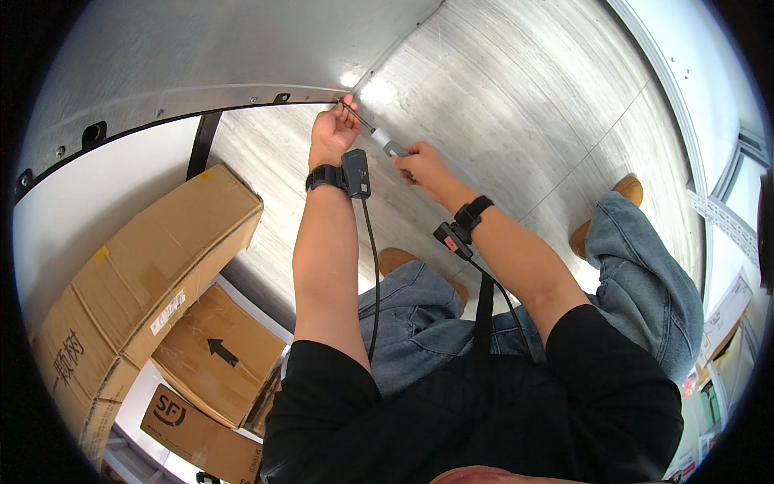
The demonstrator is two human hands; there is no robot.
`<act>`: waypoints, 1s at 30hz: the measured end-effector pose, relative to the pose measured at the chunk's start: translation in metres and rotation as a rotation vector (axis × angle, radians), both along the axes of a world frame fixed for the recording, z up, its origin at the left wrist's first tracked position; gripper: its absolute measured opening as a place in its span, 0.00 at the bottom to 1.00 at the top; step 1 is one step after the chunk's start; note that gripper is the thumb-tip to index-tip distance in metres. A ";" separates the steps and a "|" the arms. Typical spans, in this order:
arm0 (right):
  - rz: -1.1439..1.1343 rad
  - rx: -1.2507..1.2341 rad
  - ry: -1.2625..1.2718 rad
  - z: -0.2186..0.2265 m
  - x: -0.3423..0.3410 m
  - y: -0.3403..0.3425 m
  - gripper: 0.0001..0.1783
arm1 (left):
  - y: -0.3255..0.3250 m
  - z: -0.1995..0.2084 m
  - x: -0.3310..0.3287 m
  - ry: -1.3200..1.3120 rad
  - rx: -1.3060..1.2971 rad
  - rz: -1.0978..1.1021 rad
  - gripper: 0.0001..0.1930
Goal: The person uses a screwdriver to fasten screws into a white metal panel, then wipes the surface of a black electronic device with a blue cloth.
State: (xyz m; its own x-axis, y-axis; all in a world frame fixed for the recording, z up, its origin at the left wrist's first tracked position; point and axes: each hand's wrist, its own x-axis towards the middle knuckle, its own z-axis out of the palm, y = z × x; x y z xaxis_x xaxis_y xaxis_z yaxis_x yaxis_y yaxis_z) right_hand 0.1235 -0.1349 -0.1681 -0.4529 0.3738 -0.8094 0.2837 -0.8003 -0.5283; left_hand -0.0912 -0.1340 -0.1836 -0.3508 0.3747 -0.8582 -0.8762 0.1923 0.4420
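Note:
My right hand (425, 167) is wrapped around the grey handle of a screwdriver (389, 143). Its thin dark shaft slants up and left to the lower edge of a large metal panel (218, 56). At that edge, by the panel's corner, my left hand (337, 131) is turned palm up with its fingers curled beside the shaft's tip. Whatever lies between those fingertips is too small to make out, and the point where the tip meets the panel is partly hidden by them.
Cardboard boxes (161, 250) are stacked at the left below the panel. Pale wood-look floor (516, 97) stretches ahead and right. A white frame (677, 105) borders the right side. Small black boxes with cables (355, 173) are strapped at both my wrists.

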 end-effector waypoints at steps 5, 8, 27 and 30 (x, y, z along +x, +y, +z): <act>-0.020 -0.124 0.061 -0.010 0.004 0.004 0.23 | 0.004 0.003 0.003 0.007 -0.017 0.015 0.13; -0.076 -0.055 -0.003 -0.008 0.000 0.001 0.23 | 0.004 0.003 0.004 0.017 -0.026 0.018 0.13; -0.099 -0.229 0.124 -0.015 0.011 0.000 0.23 | 0.004 0.004 0.005 0.024 -0.038 0.029 0.12; -0.085 -0.188 0.059 -0.007 0.011 0.002 0.23 | 0.007 0.008 0.007 0.030 -0.045 0.019 0.12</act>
State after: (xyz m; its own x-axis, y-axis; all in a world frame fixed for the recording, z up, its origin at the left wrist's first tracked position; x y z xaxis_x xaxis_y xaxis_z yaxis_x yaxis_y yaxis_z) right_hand 0.1344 -0.1331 -0.1755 -0.4744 0.2577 -0.8417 0.1838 -0.9061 -0.3810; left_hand -0.0838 -0.1273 -0.1761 -0.3835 0.3293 -0.8628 -0.8662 0.1959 0.4598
